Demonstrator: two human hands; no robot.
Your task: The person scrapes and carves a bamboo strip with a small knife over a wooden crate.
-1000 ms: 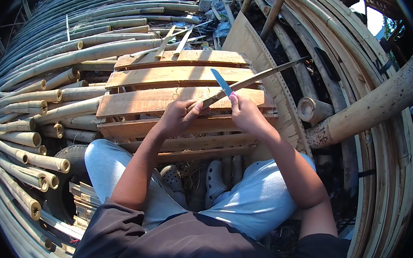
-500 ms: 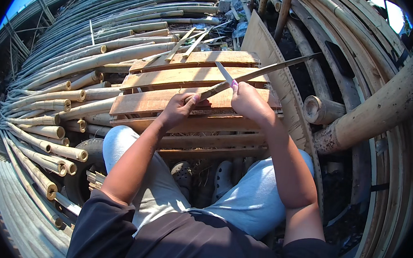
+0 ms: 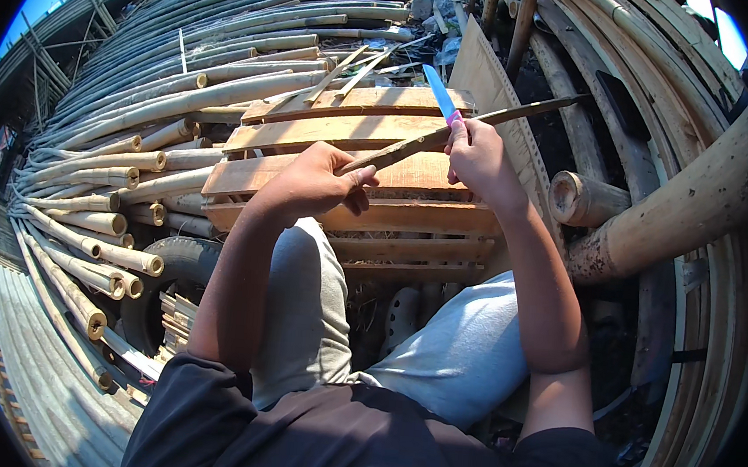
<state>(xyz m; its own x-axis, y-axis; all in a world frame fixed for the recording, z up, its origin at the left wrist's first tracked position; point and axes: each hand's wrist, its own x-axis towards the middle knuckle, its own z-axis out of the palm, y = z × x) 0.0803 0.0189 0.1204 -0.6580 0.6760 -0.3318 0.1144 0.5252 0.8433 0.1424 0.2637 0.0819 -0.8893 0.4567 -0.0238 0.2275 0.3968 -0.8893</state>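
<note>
A long, thin bamboo strip [image 3: 533,110], dark on its outer side, slants up to the right above a slatted wooden bench [image 3: 310,148]. Its near end is in my left hand [image 3: 321,179], with the thumb on top and the fingers curled underneath. Closed around the pink handle of a knife [image 3: 438,91] is my right hand [image 3: 483,160], right beside the strip's middle. The bare blade points up and slightly left, away from me. Whether the right fingers also touch the strip, I cannot tell.
Stacked bamboo poles [image 3: 132,178] fill the left side, near a tyre [image 3: 183,258]. A thick bamboo pole [image 3: 676,191] juts in from the right, by a flat board [image 3: 484,66] and a dark phone-like slab [image 3: 623,104]. Loose slivers [image 3: 338,74] lie beyond the bench.
My right hand and the knife have moved slightly away and right, and the blade has swung more upright. My left hand has rolled over and come nearer. My left knee has shifted inward.
</note>
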